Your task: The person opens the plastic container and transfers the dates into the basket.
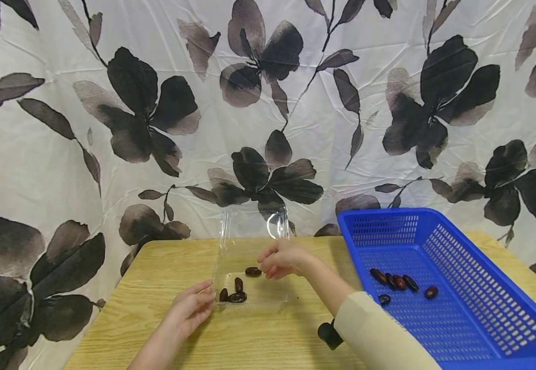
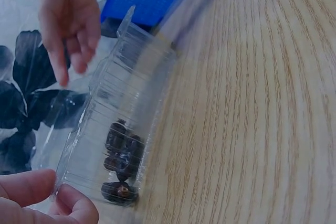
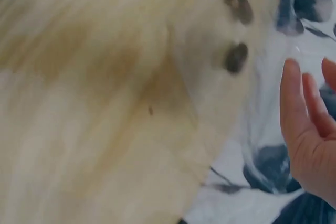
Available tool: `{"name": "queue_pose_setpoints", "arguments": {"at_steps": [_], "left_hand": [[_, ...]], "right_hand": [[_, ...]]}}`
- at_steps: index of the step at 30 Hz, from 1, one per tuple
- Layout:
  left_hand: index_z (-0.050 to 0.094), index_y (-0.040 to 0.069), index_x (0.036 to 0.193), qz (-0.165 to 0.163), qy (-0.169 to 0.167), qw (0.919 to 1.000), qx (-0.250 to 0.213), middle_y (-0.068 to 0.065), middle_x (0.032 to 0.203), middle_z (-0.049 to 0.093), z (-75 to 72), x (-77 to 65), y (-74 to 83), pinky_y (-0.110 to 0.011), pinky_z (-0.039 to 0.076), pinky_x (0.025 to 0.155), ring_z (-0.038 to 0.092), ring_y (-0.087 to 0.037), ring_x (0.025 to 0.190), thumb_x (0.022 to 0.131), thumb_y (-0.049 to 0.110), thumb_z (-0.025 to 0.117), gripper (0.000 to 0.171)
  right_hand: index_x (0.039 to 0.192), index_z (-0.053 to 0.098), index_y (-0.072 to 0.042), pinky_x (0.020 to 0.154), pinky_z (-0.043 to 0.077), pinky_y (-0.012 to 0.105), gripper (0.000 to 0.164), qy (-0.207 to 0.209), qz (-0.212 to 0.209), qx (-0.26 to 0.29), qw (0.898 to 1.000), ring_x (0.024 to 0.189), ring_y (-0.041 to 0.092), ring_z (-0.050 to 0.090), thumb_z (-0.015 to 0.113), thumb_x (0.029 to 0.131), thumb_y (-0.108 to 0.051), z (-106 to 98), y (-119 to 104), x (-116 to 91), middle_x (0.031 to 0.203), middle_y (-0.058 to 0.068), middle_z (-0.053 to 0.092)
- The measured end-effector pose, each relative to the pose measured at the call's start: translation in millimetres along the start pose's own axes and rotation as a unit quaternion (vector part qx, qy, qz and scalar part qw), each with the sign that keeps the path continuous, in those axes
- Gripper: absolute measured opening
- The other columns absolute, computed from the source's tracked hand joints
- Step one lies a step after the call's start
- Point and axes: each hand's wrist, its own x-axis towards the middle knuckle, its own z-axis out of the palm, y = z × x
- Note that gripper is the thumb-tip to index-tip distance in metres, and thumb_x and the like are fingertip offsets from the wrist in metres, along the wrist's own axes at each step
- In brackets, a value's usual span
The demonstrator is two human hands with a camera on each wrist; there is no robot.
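A clear plastic clamshell box sits on the table, its lid raised at the back. Several dark brown dates lie in its front left part, and a single date lies farther back. At the box's left side, my left hand pinches the rim between thumb and finger, as the left wrist view shows. My right hand hovers above the box beside the rear date, its fingers loosely bent. Nothing shows between those fingers in the left wrist view.
To the right stands a blue perforated basket with several dates on its floor. Behind the wooden table hangs a floral cloth. A small black object shows beside the right sleeve.
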Motion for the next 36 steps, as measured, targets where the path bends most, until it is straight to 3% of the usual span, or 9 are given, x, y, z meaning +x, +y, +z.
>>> {"name": "queue_pose_setpoints", "arguments": {"at_steps": [8, 12, 18, 21, 23, 27, 31, 34, 36], "left_hand": [[0.024, -0.012, 0.141, 0.005, 0.003, 1.0000, 0.007, -0.018, 0.124, 0.035, -1.0, -0.8, -0.4, -0.020, 0.044, 0.072, 0.048, -0.011, 0.083, 0.089, -0.010, 0.051, 0.058], [0.026, -0.012, 0.140, 0.008, 0.009, 0.9999, 0.010, -0.014, 0.115, 0.042, -1.7, -1.4, -0.2, -0.021, 0.044, 0.071, 0.049, -0.011, 0.083, 0.088, -0.009, 0.054, 0.059], [0.027, -0.010, 0.140, 0.010, 0.007, 0.9999, 0.008, -0.013, 0.114, 0.042, -1.8, -2.5, -0.4, -0.020, 0.044, 0.072, 0.048, -0.012, 0.083, 0.088, -0.009, 0.053, 0.058], [0.027, -0.011, 0.140, 0.012, 0.009, 0.9998, 0.011, -0.012, 0.112, 0.042, -1.6, -2.7, -1.4, -0.020, 0.044, 0.072, 0.048, -0.012, 0.082, 0.088, -0.009, 0.052, 0.057], [0.028, -0.011, 0.139, 0.012, 0.010, 0.9998, 0.013, -0.011, 0.110, 0.043, -1.1, -2.8, -2.5, -0.020, 0.043, 0.072, 0.048, -0.012, 0.082, 0.088, -0.009, 0.052, 0.057], [0.029, -0.011, 0.139, 0.013, 0.012, 0.9998, 0.011, -0.011, 0.108, 0.045, -0.3, -3.3, -4.4, -0.021, 0.044, 0.073, 0.048, -0.012, 0.082, 0.087, -0.009, 0.053, 0.057], [0.030, -0.011, 0.138, 0.014, 0.015, 0.9998, 0.009, -0.011, 0.108, 0.046, 0.1, -4.0, -4.7, -0.021, 0.044, 0.074, 0.049, -0.013, 0.083, 0.087, -0.010, 0.053, 0.056], [0.030, -0.010, 0.138, 0.013, 0.015, 0.9997, 0.013, -0.011, 0.109, 0.045, -0.3, -4.2, -3.1, -0.020, 0.044, 0.073, 0.048, -0.012, 0.083, 0.087, -0.009, 0.053, 0.056], [0.030, -0.010, 0.138, 0.014, 0.016, 0.9996, 0.016, -0.010, 0.109, 0.045, -0.6, -4.4, -1.6, -0.020, 0.044, 0.072, 0.049, -0.012, 0.083, 0.087, -0.008, 0.054, 0.056]], "right_hand": [[0.100, 0.061, 0.012, 0.069, 0.054, 0.037, 0.024, 0.077, -0.022, 0.035, 0.996, 0.069, 0.024, 0.063, 0.063, 0.077, 0.007, 37, 20, 15, 0.079, 0.009, 0.062], [0.094, 0.061, 0.013, 0.059, 0.053, 0.029, 0.020, 0.103, -0.045, 0.033, 0.993, 0.059, 0.016, 0.055, 0.060, 0.075, 0.011, 53, 25, 18, 0.076, 0.008, 0.058], [0.091, 0.063, 0.011, 0.044, 0.040, 0.019, 0.021, 0.144, -0.057, 0.011, 0.988, 0.049, 0.011, 0.048, 0.060, 0.071, 0.016, 70, 28, 24, 0.071, 0.009, 0.057], [0.091, 0.064, 0.008, 0.046, 0.043, 0.021, 0.019, 0.157, -0.063, -0.024, 0.985, 0.053, 0.012, 0.049, 0.067, 0.072, 0.012, 76, 31, 27, 0.075, 0.010, 0.060], [0.088, 0.065, 0.007, 0.052, 0.047, 0.025, 0.018, 0.176, -0.082, -0.076, 0.978, 0.059, 0.014, 0.053, 0.073, 0.071, 0.005, 79, 34, 28, 0.077, 0.010, 0.062], [0.080, 0.068, 0.004, 0.066, 0.049, 0.031, 0.019, 0.208, -0.125, -0.198, 0.950, 0.070, 0.023, 0.059, 0.079, 0.069, -0.007, 83, 37, 31, 0.076, 0.010, 0.065], [0.073, 0.069, 0.002, 0.064, 0.048, 0.030, 0.017, 0.214, -0.145, -0.274, 0.926, 0.068, 0.024, 0.059, 0.080, 0.067, -0.010, 87, 36, 33, 0.070, 0.008, 0.065], [0.069, 0.070, -0.001, 0.061, 0.047, 0.027, 0.012, 0.212, -0.150, -0.290, 0.921, 0.066, 0.022, 0.059, 0.079, 0.064, -0.006, 87, 34, 34, 0.068, 0.005, 0.066], [0.068, 0.071, -0.003, 0.060, 0.046, 0.025, 0.009, 0.206, -0.146, -0.274, 0.928, 0.064, 0.019, 0.058, 0.077, 0.062, -0.003, 87, 33, 36, 0.067, 0.003, 0.065]]}}
